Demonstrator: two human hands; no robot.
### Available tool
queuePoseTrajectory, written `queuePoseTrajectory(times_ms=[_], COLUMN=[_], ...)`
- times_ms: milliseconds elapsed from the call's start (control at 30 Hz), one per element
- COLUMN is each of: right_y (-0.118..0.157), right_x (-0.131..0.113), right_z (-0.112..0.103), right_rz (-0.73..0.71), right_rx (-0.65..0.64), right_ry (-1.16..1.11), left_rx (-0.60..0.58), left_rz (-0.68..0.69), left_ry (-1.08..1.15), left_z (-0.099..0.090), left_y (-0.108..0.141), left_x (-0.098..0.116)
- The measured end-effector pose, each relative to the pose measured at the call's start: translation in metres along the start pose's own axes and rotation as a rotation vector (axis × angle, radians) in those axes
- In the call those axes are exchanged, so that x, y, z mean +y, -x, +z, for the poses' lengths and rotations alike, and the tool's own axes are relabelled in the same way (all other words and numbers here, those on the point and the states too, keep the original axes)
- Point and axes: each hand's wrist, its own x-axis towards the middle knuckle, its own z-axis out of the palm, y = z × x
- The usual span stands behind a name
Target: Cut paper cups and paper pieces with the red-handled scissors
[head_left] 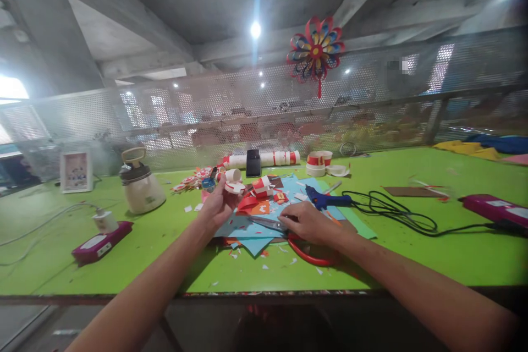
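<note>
Well out to the left of the left hand (218,204), a purple oblong power strip (97,245) lies on the lime-green table (231,279), with a cream rounded bottle with a dark lid (144,192) beyond it. The left hand's fingers are closed on a curved white paper-cup piece (234,187), raised above light-blue paper sheets (235,226). Just right of that grip is a red-and-white paper cup (261,187). Red-handled metal scissors (310,256) lie under the right hand (305,221), its fingertips bunched at their pivot; whether it grips them I cannot tell. Just beyond that hand rests a blue plastic glue gun (328,198), its looped black cord (396,214) trailing right.
</note>
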Motion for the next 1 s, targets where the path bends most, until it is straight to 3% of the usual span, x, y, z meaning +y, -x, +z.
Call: queuePoseTrajectory(times_ms=[267, 600, 1000], right_y=[0.0, -0.001, -0.003], right_x=[0.0, 0.01, 0.032], right_z=[-0.001, 0.001, 0.006], right_rz=[0.0, 0.074, 0.197], right_rx=[0.011, 0.159, 0.274], right_ry=[-0.001, 0.009, -0.001], left_rx=[-0.143, -0.207, -0.252], left_rz=[-0.089, -0.077, -0.091], left_ry=[-0.007, -0.006, -0.019], left_z=[0.015, 0.012, -0.001], left_y=[0.017, 0.028, 0.029], left_x=[0.007, -0.012, -0.005])
